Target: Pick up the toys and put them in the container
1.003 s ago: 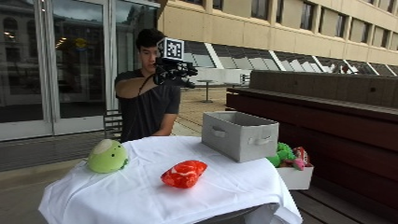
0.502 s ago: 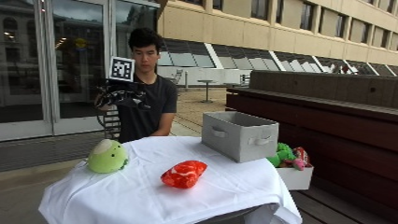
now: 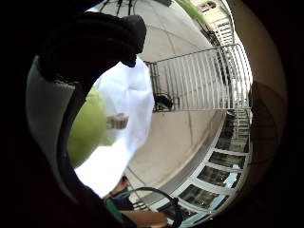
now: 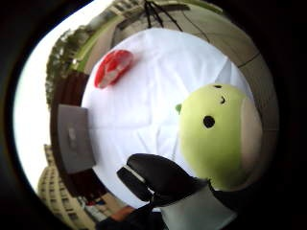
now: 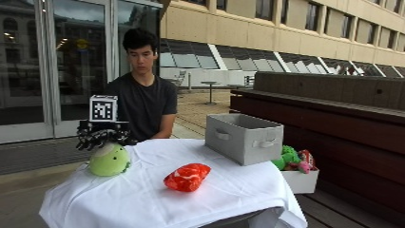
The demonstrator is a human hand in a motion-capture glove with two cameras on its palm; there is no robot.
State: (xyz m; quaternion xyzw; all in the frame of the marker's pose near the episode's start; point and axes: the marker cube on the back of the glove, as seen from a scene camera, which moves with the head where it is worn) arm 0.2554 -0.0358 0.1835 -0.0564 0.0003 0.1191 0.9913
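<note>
A round green plush toy (image 5: 109, 160) with a small face sits at the left end of the white-clothed table (image 5: 145, 199). My gloved right hand (image 5: 101, 135) hovers right over its top, fingers spread and hanging down, holding nothing. In the thumb side palm view the green toy (image 4: 218, 136) is close under the palm, past one gloved finger (image 4: 158, 175). A red plush toy (image 5: 187, 176) lies at the table's middle front. The grey fabric container (image 5: 244, 137) stands open-topped at the back right. The little finger side view shows the green toy (image 3: 88, 128) behind a curled finger (image 3: 95, 42).
A white box (image 5: 299, 180) with several small toys (image 5: 291, 156) sits low beside the table's right end. A long dark wooden bench wall (image 5: 329, 109) runs behind it. The person sits at the table's far side.
My gloved hand has come down from head height, swinging to the left, and now hangs just over the green toy. The toys and container have not moved.
</note>
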